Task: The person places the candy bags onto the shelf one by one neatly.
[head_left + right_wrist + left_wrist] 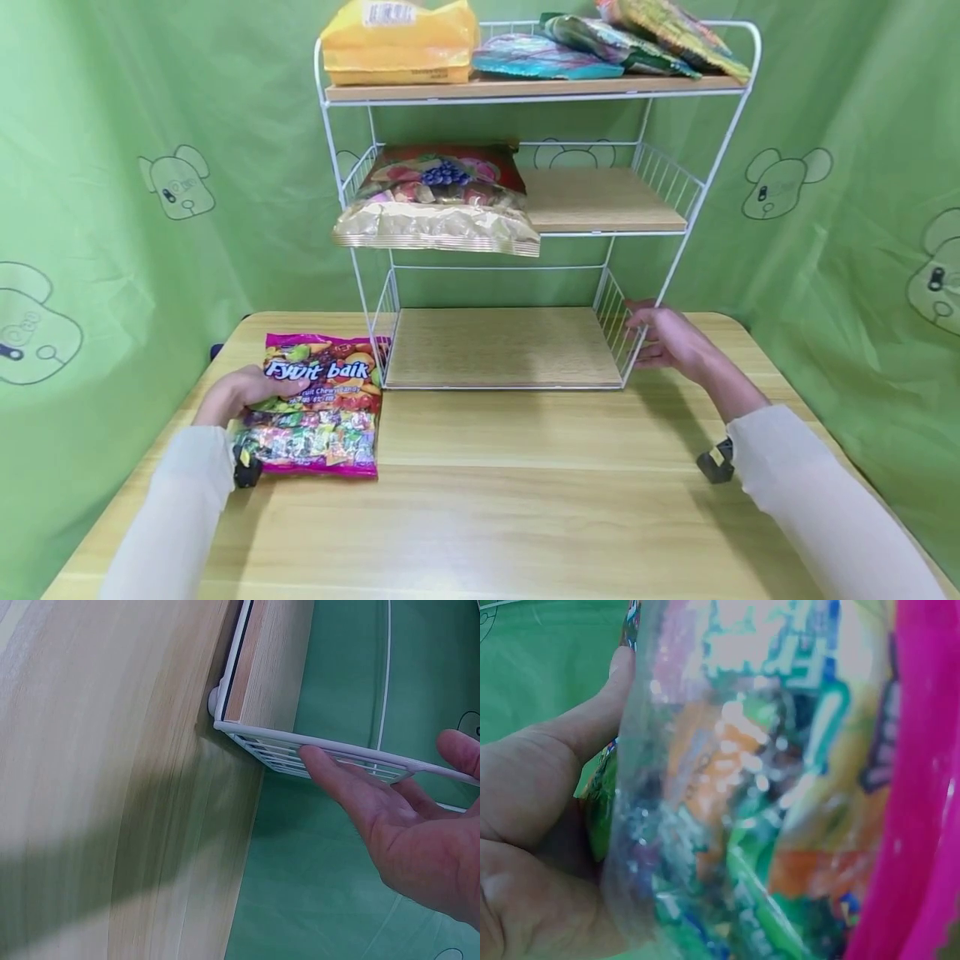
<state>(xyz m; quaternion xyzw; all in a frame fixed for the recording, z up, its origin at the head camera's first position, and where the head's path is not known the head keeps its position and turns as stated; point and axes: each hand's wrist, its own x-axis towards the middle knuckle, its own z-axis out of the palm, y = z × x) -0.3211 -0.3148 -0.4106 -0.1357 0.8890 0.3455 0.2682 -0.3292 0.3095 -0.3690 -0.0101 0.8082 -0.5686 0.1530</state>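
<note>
My left hand [242, 392] grips a pink-edged bag of Fyuit baik fruit chewy candy [322, 442] by its left side. The thumb lies over the printed front in the head view. Close up in the left wrist view, the clear plastic of the bag shows wrapped sweets inside; its back and most fingers are hidden. The bag is beside the lower left of a white wire rack [502, 346] with wooden shelves. On the opposite side my right hand [671, 337] has its fingers extended against the rack's lower right side rail, as the right wrist view shows.
A red and gold candy bag [450, 196] lies on the middle shelf, overhanging its front edge. A yellow bag [397, 50], a blue packet [536, 60] and two more packets lie on top. Green cloth [90, 167] surrounds the wooden table [510, 500].
</note>
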